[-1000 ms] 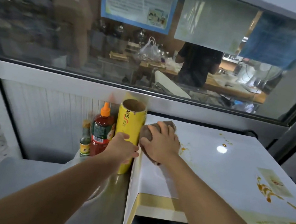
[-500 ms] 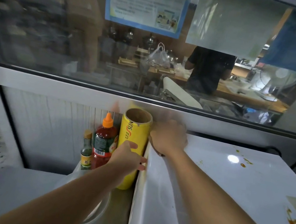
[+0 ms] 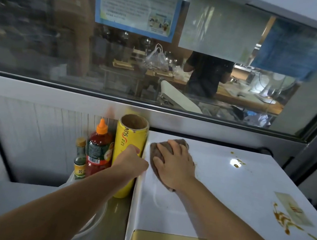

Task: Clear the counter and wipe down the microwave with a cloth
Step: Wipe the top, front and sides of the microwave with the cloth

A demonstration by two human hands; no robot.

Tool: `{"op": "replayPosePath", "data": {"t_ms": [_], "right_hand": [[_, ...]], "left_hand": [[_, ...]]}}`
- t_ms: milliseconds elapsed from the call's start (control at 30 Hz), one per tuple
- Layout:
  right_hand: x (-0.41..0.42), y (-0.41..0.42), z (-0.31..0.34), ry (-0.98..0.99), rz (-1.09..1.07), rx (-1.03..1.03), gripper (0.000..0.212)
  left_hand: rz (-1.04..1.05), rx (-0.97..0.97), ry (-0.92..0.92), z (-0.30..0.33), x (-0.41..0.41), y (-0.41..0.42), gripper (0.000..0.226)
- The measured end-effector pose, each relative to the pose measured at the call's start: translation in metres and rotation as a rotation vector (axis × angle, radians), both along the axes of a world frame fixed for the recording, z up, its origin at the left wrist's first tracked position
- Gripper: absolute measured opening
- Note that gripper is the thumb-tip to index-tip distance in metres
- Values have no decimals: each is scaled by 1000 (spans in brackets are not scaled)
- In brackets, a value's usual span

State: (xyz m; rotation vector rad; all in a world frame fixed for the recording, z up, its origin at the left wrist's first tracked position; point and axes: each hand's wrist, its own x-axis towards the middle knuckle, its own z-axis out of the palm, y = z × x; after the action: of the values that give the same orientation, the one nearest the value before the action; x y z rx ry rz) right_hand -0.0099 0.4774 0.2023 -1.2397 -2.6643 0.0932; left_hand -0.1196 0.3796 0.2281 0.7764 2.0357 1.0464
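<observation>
The microwave (image 3: 225, 191) stood on the desk (image 3: 18, 201) at the right, its back against the wall below the window (image 3: 162, 58). On its top, near the back left corner, lay the cloth (image 3: 161, 151) under the right hand (image 3: 175, 165). Stains (image 3: 282, 218) lay on the top toward the right edge. Just left of the microwave stood a roll (image 3: 127, 146), touching its side, with the left hand (image 3: 130, 163) against it. Left of the roll stood a sauce bottle (image 3: 98, 150), and left of that a smaller bottle (image 3: 79, 161). A plate (image 3: 93, 221) lay in front of the bottles, partly under the left forearm.
</observation>
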Motion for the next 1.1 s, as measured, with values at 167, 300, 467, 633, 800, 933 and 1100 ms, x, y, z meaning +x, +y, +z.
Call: {"op": "replayPosePath", "data": {"t_ms": [167,300,467,633,800,933,1100], "right_hand": [[-27,40,4,40,-49,-56,47],[-6,63,3,41,-58,-54,46],[61,94,6,25,-273,-46,44],[46,61,5,21,-257,-83,43],[24,9,1,16,-31,-43,46],[80,20,6,-5,-150,-70,47],[115,5,7,5,-349,-105,45]], "left_hand": [[-45,-32,70,-10,-2,11,50],[-66,-19,89,-11,-2,13,47],[-44,19,76,-13,2,12,45],[-18,37,66,-10,6,10,42],[14,54,130,-7,14,4,44],[-51,111,285,-12,25,-14,40],[-129,99,538,-14,39,-35,34]]}}
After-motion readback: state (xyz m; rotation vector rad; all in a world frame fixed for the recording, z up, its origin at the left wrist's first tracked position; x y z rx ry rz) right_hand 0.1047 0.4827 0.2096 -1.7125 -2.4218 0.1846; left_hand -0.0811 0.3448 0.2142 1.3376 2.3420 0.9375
